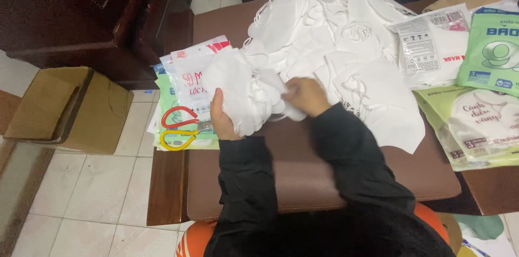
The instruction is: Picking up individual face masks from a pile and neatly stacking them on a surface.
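Left hand [223,119] is gripping a bundle of white face masks [246,92], fingers wrapped around its left edge, thumb side up. The bundle is sitting just above the brown desk [303,170], directly in front of the person, between the two hands. Right hand [306,96] is pinching the right end of the same bundle, fingers curled closed on the white fabric; the hand is slightly blurred. Both forearms, in black sleeves, are extending forward from the bottom of the view and converging on the bundle, the right forearm angling in from the lower right.

Behind the bundle, a large loose pile of white masks [346,35] is spreading across the far half of the desk, touching the held bundle. To the left, just beside the left hand, flat printed plastic packets [186,70] are lying in a stack, with scissors [181,127] with red and yellow handles resting on top. At the right edge, green and white mask packages [481,73] are lying overlapped. A cardboard box [70,108] is standing on the tiled floor, well apart at left.
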